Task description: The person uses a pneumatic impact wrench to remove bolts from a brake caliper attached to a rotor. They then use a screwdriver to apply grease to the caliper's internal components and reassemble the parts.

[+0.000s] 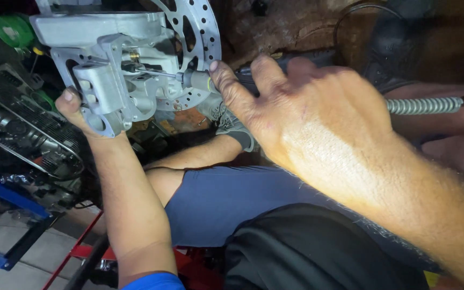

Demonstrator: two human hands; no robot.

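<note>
my left grip (73, 110) is closing around the grey metal bracket (100, 86) beside the brake disc (197, 32); my right grip (296, 107) is clasping the rotary tool (197, 80), its bit touching the bracket.

Only one label in view: a small pale label (9, 32) on the round green lid (13, 30) at the top left corner, behind the grey metal casting. Label is roughly rectangular, whitish, slightly tilted, sits near the middle of the lid's face. Print on it too blurred to make out. Lid is bright green, partly cut off by the casting's edge. No packages, signs or screens visible anywhere else.
</note>
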